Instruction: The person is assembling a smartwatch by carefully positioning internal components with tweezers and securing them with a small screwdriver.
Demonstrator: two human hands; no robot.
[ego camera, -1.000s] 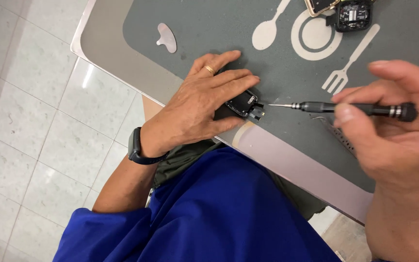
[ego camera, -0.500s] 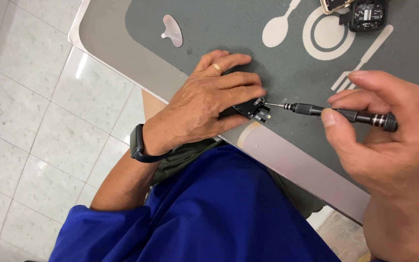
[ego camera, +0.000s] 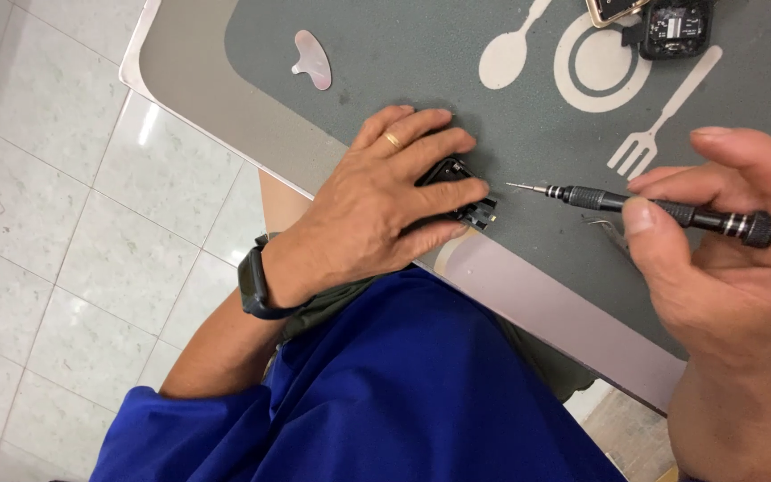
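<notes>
My left hand [ego camera: 384, 207], with a gold ring and a dark wristband, lies flat over a small black device [ego camera: 468, 203] on the grey mat [ego camera: 421, 71], its fingers pinning the device down. My right hand [ego camera: 726, 268] grips a slim black precision screwdriver [ego camera: 662, 210] that lies nearly level. The tip points left and hangs a short way to the right of the device, not touching it. Most of the device is hidden under my fingers.
The mat bears white spoon, plate and fork shapes [ego camera: 601, 67]. A small pale pry tool [ego camera: 312, 59] lies at its far left. Another opened black device [ego camera: 675, 27] sits at the top edge. The table rim [ego camera: 546, 308] runs diagonally above my blue shirt; tiled floor lies left.
The screwdriver tip has drawn back to the right, away from the device it was touching. My left hand still holds the device down.
</notes>
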